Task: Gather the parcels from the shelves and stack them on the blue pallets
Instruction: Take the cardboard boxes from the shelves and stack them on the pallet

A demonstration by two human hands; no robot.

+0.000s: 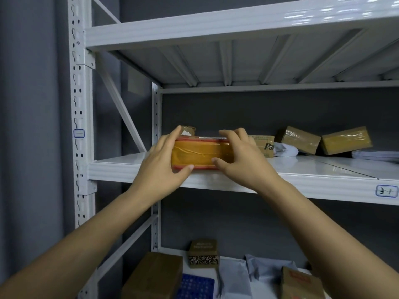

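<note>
With your left hand (166,156) and right hand (239,152) clasping the taped parcel (201,153) at the shelf (121,169) edge, keep thumbs underneath and draw it out level.

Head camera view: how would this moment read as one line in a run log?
stage: pickup | left hand + right hand: gripping taped parcel ends | location: middle shelf front edge | pallets: unseen

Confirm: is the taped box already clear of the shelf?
No, the taped box sits at the shelf front edge, left hand and right hand gripping its ends.
</note>
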